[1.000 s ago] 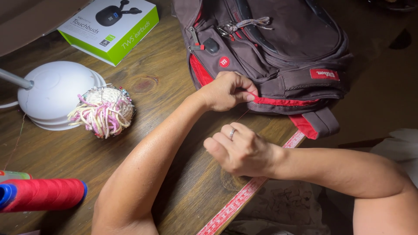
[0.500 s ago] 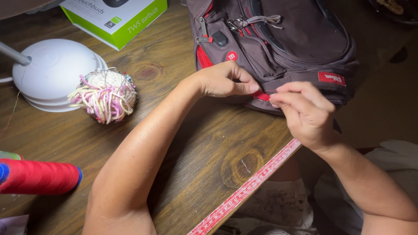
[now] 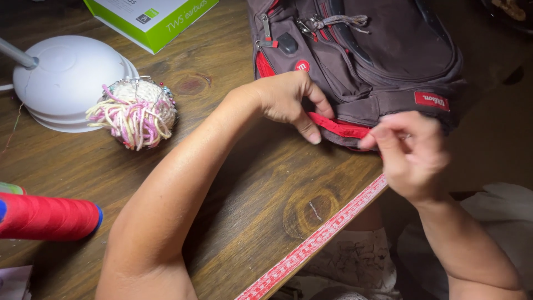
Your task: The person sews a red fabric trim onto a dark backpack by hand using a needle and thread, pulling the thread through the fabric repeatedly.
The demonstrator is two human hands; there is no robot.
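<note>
At the upper right of the frame, the left hand [image 3: 286,100] pinches the red trim [image 3: 338,126] of the dark backpack [image 3: 383,55] on the wooden table [image 3: 244,183], while the right hand [image 3: 413,153] grips that trim with closed fingertips.

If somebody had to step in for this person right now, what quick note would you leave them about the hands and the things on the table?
Left hand: pressing down on the backpack, thumb and fingers on the red trim along its lower edge.
Right hand: fingertips pinched at the same red trim, further right; whether it holds a needle cannot be told.
Nearby: pincushion wound with coloured thread beside the white lamp base; red thread spool at the left edge; red measuring tape along the wooden table edge; green and white box at the top.
Done or left: no stitching is visible on the trim, so progress cannot be judged.
</note>
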